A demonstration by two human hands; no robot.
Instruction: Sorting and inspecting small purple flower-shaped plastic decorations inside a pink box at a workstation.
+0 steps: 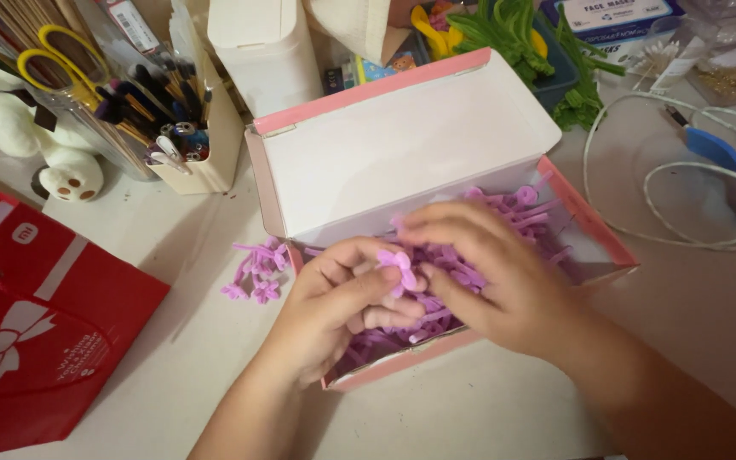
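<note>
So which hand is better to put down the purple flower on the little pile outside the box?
Probably the left hand. It already pinches the flower, and the pile lies on its side of the box. The right hand sits farther away, over the box.

We are seeing a pale table (172,255) bearing a pink box (402,145) under our fingers (436,230), purple flower pieces (257,273) lying left of them.

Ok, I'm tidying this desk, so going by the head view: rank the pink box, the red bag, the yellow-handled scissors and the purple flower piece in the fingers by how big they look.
1. Pink box, largest.
2. Red bag, though it is cut off at the edge, so unsure.
3. Yellow-handled scissors, partly hidden.
4. Purple flower piece, held at the fingers of the left hand and right hand, smallest.
</note>
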